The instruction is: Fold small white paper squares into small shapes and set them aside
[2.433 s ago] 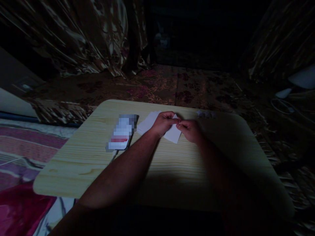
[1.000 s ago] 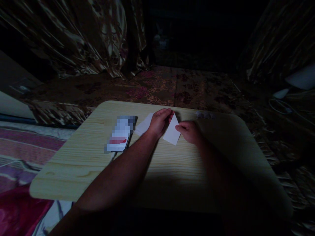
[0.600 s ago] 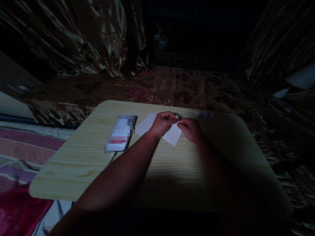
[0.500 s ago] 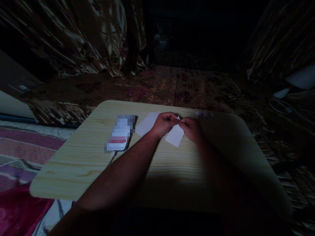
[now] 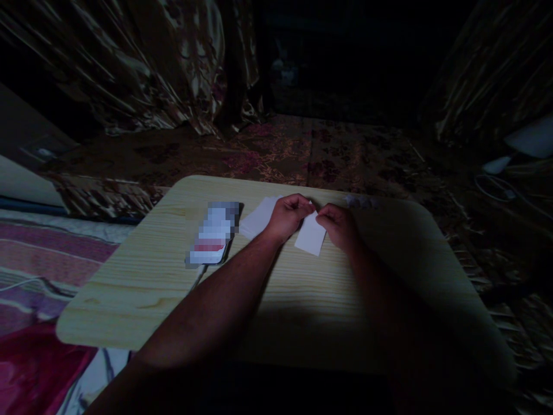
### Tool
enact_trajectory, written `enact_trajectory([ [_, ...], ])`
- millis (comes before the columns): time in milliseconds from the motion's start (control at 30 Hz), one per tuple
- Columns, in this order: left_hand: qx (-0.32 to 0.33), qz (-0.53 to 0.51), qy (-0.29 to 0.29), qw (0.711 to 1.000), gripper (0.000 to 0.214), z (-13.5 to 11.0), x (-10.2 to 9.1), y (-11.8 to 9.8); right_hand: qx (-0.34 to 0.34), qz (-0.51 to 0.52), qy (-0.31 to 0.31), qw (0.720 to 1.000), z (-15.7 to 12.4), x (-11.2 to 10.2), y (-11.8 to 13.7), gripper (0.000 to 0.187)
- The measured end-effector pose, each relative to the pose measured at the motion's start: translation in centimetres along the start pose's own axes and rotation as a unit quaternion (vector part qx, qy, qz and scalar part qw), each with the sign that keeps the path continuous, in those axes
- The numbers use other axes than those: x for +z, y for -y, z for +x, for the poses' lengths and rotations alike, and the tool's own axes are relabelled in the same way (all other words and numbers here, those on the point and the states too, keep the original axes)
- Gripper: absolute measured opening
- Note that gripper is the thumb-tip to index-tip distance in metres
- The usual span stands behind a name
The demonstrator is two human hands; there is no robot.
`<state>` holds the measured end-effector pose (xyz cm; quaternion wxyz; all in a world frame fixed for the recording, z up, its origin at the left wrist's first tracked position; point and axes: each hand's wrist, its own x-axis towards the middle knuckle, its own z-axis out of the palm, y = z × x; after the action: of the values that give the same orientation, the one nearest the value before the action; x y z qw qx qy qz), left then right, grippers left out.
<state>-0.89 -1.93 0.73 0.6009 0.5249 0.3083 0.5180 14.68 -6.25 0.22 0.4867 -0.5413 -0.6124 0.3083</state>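
Both my hands meet over the far middle of a light wooden table (image 5: pixel 151 276) in a dim room. My left hand (image 5: pixel 289 215) and my right hand (image 5: pixel 339 225) are closed in pinches on the top edge of a small white paper slip (image 5: pixel 310 237), which hangs down toward me between them. A second white paper (image 5: pixel 257 218) lies flat on the table just left of my left hand, partly hidden by it.
A phone (image 5: pixel 212 235) with a lit screen lies on the table's left part, a cable running from it toward the near edge. Small pale scraps (image 5: pixel 360 201) sit near the far edge. Patterned fabric surrounds the table; striped cloth lies at left.
My hands parted about a second ago, then closed together again on the slip. The slip has turned from slanting to hanging more upright, a little further right.
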Motion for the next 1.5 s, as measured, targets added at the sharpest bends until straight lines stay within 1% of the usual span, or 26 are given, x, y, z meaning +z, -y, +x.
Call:
enact_trajectory([
  [200, -0.002, -0.038, -0.036, 0.999, 0.018, 0.4, -0.4, 0.3, -0.001, -0.001, 0.006, 1.000, 0.0, 0.0, -0.3, 0.011],
  [367, -0.023, -0.069, -0.061, 0.995, 0.021, 0.5, -0.4, 0.2, -0.001, 0.005, 0.017, 1.000, -0.1, -0.1, 0.0, 0.011],
  [500, -0.037, -0.083, -0.082, 0.992, 0.023, 0.5, -0.3, -0.2, 0.021, 0.012, 0.033, 0.999, -0.2, -0.4, 0.3, 0.012],
  [633, -0.045, -0.127, -0.096, 0.986, 0.024, 0.6, -0.2, -0.6, 0.047, 0.045, 0.044, 0.997, -0.2, -0.8, 0.5, 0.013],
  [733, -0.056, -0.125, -0.070, 0.988, 0.024, 0.5, -0.2, -0.7, 0.065, 0.096, 0.034, 0.993, -0.1, -0.9, 0.9, 0.013],
  [833, -0.071, -0.079, -0.031, 0.994, 0.025, 0.3, -0.2, -0.6, 0.072, 0.117, 0.024, 0.990, -0.1, -0.6, 1.2, 0.017],
  [933, -0.075, -0.047, -0.008, 0.996, 0.026, 0.1, -0.2, -0.4, 0.065, 0.104, 0.024, 0.992, 0.0, -0.3, 0.9, 0.022],
  [1067, -0.062, -0.027, 0.009, 0.998, 0.027, 0.1, -0.1, -0.3, 0.060, 0.054, 0.036, 0.996, 0.2, -0.1, -0.1, 0.019],
  [1200, -0.061, -0.015, 0.019, 0.998, 0.027, 0.1, -0.1, -0.2, 0.078, 0.039, -0.015, 0.996, 0.4, -0.4, -0.3, 0.021],
  [1333, -0.072, -0.002, 0.045, 0.996, 0.027, 0.0, -0.1, -0.3, 0.103, 0.070, -0.068, 0.990, 0.6, -0.7, -0.1, 0.024],
  [1433, -0.073, 0.020, 0.065, 0.995, 0.032, -0.2, 0.0, -0.3, 0.105, 0.091, -0.078, 0.987, 0.7, -0.8, -0.1, 0.025],
  [1500, -0.063, 0.030, 0.056, 0.996, 0.030, -0.2, 0.1, -0.3, 0.100, 0.092, -0.074, 0.988, 0.7, -0.7, 0.0, 0.025],
])
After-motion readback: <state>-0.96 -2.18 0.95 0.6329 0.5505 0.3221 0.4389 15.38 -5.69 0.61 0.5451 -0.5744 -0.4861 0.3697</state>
